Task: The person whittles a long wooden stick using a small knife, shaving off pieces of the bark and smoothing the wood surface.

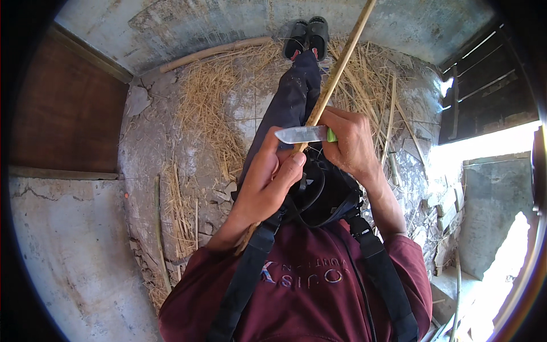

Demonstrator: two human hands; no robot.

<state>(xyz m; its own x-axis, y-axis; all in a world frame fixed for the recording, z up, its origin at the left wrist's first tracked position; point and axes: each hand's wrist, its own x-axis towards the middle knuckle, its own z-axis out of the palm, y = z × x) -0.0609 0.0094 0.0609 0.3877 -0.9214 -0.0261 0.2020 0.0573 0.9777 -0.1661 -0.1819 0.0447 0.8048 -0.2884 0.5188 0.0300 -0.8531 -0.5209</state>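
A long, pale yellow bamboo stick (340, 67) slants from the top of the view down toward my chest. My left hand (266, 185) is closed round its lower part, the thumb lying along it. In my right hand (352, 141) is a knife (301, 135), its green handle mostly hidden by the fingers. The broad, pointed blade lies across the stick just above my left thumb, its tip toward the left. Small thin shavings show at the stick beside the blade. The stick's lower end passes under my left forearm.
My legs (288, 100) stretch ahead, ending in dark slippers (307, 37) near the far wall. Straw-like shavings (208, 105) cover much of the floor. Several thin strips (392, 114) lie at the right, a pole (160, 228) at the left. Rubble and bricks (447, 208) sit by the bright opening.
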